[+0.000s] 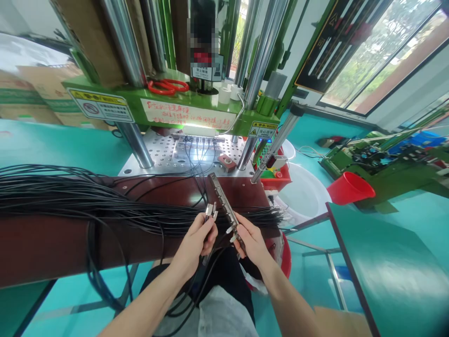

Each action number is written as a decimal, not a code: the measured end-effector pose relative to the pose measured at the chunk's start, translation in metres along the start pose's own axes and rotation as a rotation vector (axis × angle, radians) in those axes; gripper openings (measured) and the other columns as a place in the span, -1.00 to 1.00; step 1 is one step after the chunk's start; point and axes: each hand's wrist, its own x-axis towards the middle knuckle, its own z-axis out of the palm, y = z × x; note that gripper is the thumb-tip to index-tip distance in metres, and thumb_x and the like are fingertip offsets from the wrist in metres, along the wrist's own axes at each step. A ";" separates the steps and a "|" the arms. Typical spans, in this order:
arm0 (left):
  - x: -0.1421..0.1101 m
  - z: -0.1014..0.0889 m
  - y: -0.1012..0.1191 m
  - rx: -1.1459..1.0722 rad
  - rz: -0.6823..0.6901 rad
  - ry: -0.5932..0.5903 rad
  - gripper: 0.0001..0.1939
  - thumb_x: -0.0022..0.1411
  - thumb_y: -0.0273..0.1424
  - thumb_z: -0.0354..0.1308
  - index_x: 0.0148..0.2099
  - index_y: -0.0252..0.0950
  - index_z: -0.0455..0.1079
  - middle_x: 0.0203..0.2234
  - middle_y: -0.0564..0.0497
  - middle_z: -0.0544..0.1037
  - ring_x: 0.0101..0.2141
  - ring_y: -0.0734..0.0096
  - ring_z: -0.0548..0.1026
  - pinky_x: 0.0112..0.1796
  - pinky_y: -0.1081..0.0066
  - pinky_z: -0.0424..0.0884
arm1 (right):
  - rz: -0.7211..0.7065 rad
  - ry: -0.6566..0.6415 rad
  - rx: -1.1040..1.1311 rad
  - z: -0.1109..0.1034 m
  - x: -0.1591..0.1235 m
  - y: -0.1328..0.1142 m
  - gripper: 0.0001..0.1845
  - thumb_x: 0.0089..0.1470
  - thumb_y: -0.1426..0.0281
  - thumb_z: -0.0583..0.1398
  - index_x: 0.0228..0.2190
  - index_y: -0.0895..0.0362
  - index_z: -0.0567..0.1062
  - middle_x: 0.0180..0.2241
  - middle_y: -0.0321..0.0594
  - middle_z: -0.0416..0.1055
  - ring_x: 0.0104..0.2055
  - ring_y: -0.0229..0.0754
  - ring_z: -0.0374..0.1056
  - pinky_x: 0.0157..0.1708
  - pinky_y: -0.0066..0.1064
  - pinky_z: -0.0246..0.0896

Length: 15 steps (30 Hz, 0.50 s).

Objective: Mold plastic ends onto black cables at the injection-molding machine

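Left hand: thumb and curled fingers pinching small, boxy silver metal connectors, held near the bundle of thin black rubbery cables. Right hand: wrapped round the lower end of a long, narrow dark-grey metal bar, far end slanting toward the perforated silver metal plate. Bar looks stiff, probably weighty for its size, slick-faced; best taken by its long edges. Connectors likely light, hard; grip the housings, spare the bendy cables. Exact connector count: cannot tell
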 end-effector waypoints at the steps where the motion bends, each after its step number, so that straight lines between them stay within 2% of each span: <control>1: 0.001 0.001 -0.002 0.014 -0.021 -0.007 -0.71 0.09 -0.15 0.06 -0.39 -0.23 0.07 -0.74 0.27 0.11 -0.74 0.72 -0.05 -0.72 0.64 -0.19 | 0.004 -0.005 -0.002 0.000 0.000 -0.001 -0.47 0.13 0.18 0.04 0.08 0.15 0.23 -0.72 -0.40 0.24 -0.80 -0.45 0.05 -0.82 -0.63 -0.11; 7: 0.010 0.000 -0.006 0.088 -0.094 0.012 -0.62 -0.06 -0.13 0.19 -0.42 -0.25 0.10 -0.80 0.32 0.00 -0.76 0.75 -0.11 -0.73 0.64 -0.21 | 0.005 -0.020 -0.007 -0.002 0.000 0.000 -0.47 0.13 0.19 0.04 0.09 0.17 0.22 -0.73 -0.41 0.23 -0.80 -0.44 0.05 -0.81 -0.62 -0.11; 15: 0.008 0.004 -0.005 0.032 -0.070 0.089 -0.59 -0.13 -0.14 0.24 -0.50 -0.26 0.07 -0.80 0.32 -0.03 -0.77 0.75 -0.10 -0.73 0.63 -0.20 | 0.003 -0.050 -0.025 -0.004 0.002 0.003 -0.46 0.14 0.18 0.02 0.09 0.17 0.21 -0.71 -0.42 0.22 -0.79 -0.44 0.05 -0.81 -0.61 -0.10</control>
